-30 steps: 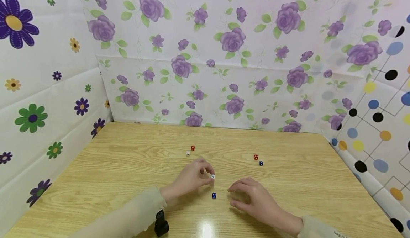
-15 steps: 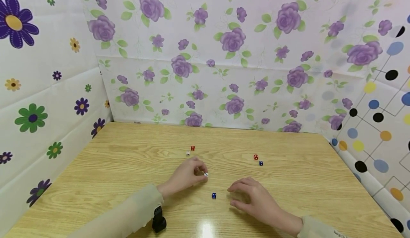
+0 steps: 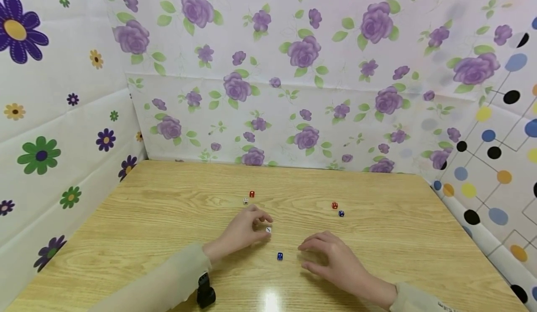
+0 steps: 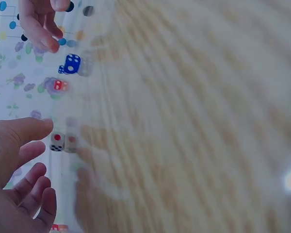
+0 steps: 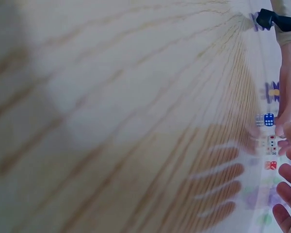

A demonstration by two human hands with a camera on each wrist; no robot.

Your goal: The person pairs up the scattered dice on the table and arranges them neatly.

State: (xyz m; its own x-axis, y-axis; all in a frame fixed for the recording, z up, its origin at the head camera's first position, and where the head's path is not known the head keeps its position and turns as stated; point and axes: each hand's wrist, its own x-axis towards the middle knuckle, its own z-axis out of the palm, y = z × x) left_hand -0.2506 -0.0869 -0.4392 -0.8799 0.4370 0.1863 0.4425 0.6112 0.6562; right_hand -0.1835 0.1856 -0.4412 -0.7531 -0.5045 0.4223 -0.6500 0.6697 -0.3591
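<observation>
- The white die (image 3: 268, 230) sits on the bench (image 3: 176, 209) toward the near side, in the gap between the thumb and fingertips of the left hand (image 3: 242, 229); three pips face up in the head view.
- It looks like hard plastic: very light, stiff, not fragile. Its smooth faces may be a little slippery, and so small a cube could skid or turn over if nudged off centre.
- The best hold is probably a light pinch on two opposite side faces, thumb tip against fingertip, low enough to keep the die level.
- The left hand is part open, its fingers gently bent and clear of the thumb. It is not pinching the die; whether the thumb tip brushes it I cannot tell.
- The right hand (image 3: 333, 260) is relaxed, thumb and fingers apart, holding nothing. The blue die (image 3: 279, 256) lies between the two hands on the near side, apart from the right fingertips.
- Farther back, beyond the left hand, the second white die (image 3: 245, 201) lies just beside the left red die (image 3: 251, 194).
- Beyond the right hand, the right red die (image 3: 334, 205) and the far blue die (image 3: 341, 213) lie close together.
- All the dice look alike in size and make, so the same fingertip grip should suit each.
</observation>
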